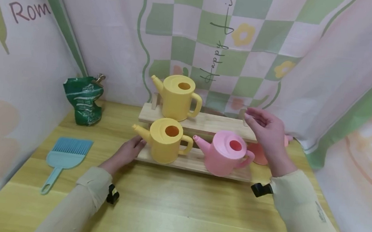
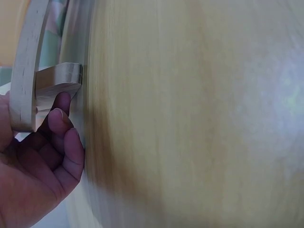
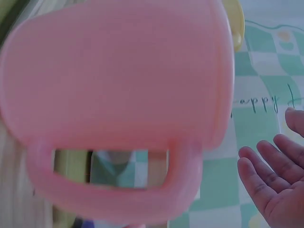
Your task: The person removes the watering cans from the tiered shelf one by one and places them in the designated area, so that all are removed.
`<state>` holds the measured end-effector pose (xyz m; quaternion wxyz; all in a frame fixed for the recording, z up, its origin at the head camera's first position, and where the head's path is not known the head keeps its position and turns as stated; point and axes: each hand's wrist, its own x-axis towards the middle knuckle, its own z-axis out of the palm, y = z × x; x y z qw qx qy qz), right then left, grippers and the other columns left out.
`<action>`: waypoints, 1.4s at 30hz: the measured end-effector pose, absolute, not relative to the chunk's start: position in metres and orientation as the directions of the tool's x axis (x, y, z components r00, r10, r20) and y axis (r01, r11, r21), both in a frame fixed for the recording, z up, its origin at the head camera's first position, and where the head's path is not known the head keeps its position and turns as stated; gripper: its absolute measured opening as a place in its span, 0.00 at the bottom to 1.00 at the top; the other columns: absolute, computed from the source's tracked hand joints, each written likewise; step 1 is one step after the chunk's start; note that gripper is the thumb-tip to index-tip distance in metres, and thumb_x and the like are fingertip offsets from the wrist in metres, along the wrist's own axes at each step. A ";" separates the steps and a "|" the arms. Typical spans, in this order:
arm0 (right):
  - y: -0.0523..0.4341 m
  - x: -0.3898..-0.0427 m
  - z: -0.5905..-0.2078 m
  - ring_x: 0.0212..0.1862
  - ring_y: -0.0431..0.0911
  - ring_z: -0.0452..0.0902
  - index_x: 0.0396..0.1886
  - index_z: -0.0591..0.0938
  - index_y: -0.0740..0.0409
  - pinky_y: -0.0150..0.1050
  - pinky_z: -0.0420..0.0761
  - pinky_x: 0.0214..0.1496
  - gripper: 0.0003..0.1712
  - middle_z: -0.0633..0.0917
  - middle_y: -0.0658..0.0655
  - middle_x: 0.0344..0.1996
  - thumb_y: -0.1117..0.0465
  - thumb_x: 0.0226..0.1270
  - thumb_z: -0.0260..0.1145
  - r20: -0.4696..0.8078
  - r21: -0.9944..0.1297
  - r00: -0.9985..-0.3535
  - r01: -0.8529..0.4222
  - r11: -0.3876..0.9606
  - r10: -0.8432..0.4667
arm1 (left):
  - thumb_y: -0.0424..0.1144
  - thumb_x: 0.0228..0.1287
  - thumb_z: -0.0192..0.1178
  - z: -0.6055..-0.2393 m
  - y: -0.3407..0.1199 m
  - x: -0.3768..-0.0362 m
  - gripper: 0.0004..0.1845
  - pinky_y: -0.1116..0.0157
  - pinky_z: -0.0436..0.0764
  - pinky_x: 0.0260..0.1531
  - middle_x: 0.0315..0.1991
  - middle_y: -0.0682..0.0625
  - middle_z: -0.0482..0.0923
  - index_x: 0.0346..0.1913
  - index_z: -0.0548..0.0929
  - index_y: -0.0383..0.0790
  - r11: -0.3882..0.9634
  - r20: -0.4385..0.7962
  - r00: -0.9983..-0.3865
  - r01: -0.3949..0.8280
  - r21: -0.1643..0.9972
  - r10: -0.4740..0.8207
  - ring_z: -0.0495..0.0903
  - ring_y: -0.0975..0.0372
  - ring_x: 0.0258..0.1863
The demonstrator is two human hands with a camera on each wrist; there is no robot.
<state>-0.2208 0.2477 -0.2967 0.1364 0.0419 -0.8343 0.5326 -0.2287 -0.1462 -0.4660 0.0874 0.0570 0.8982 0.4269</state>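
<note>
A two-tier wooden shelf (image 1: pixel 202 122) bears toy watering cans. One yellow watering can (image 1: pixel 178 100) stands on the upper board; a second yellow watering can (image 1: pixel 165 149) and a pink watering can (image 1: pixel 219 162) are on the lower board. My left hand (image 1: pixel 128 150) grips the lower board's left end; the left wrist view shows fingers (image 2: pixel 71 152) curled beneath the wood. Above the shelf's right end, my right hand (image 1: pixel 266 133) is raised with loosely bent fingers and holds nothing. In the right wrist view the pink can (image 3: pixel 118 76) fills much of the frame, apart from that hand.
Behind my right hand, another pink object (image 1: pixel 259 153) is partly hidden at the shelf's right end. A blue dustpan-shaped brush (image 1: pixel 66 156) lies at the table's left. Behind it stands a crumpled green pouch (image 1: pixel 84 100) with a clip. Patterned curtains (image 1: pixel 113 30) enclose the table (image 1: pixel 176 212).
</note>
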 end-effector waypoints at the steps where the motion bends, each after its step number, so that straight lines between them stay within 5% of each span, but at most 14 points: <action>1: 0.245 -0.223 -0.296 0.45 0.38 0.75 0.51 0.77 0.54 0.24 0.74 0.42 0.25 0.79 0.55 0.48 0.50 0.54 0.64 0.262 -0.874 -0.963 -0.207 0.440 0.068 | 0.66 0.58 0.33 -0.466 -0.146 -0.229 0.33 0.48 0.58 0.58 0.64 0.46 0.57 0.66 0.54 0.59 0.628 -0.107 -0.978 0.028 0.778 0.176 0.56 0.51 0.62; 9: 0.222 -0.239 -0.287 0.49 0.42 0.74 0.52 0.76 0.47 0.37 0.74 0.49 0.27 0.78 0.50 0.49 0.42 0.53 0.62 0.210 -0.808 -0.977 -0.190 0.558 -0.029 | 0.67 0.58 0.33 -0.464 -0.145 -0.228 0.34 0.49 0.58 0.58 0.64 0.47 0.57 0.66 0.53 0.59 0.616 -0.122 -0.977 0.011 0.787 0.173 0.56 0.51 0.62; 19: 0.190 -0.256 -0.278 0.48 0.41 0.74 0.51 0.76 0.46 0.40 0.74 0.48 0.30 0.78 0.49 0.49 0.39 0.48 0.64 0.133 -0.792 -0.979 -0.197 0.578 -0.151 | 0.66 0.59 0.33 -0.466 -0.146 -0.231 0.34 0.50 0.57 0.59 0.64 0.47 0.57 0.66 0.55 0.57 0.624 -0.107 -0.980 0.023 0.781 0.170 0.56 0.52 0.63; 42: 0.145 -0.282 -0.283 0.40 0.48 0.78 0.50 0.76 0.56 0.39 0.78 0.39 0.19 0.81 0.56 0.42 0.62 0.57 0.63 0.089 -0.718 -0.946 -0.279 0.638 -0.313 | 0.68 0.57 0.33 -0.467 -0.144 -0.230 0.34 0.49 0.54 0.59 0.65 0.48 0.55 0.66 0.52 0.61 0.618 -0.121 -0.980 0.003 0.786 0.159 0.54 0.52 0.63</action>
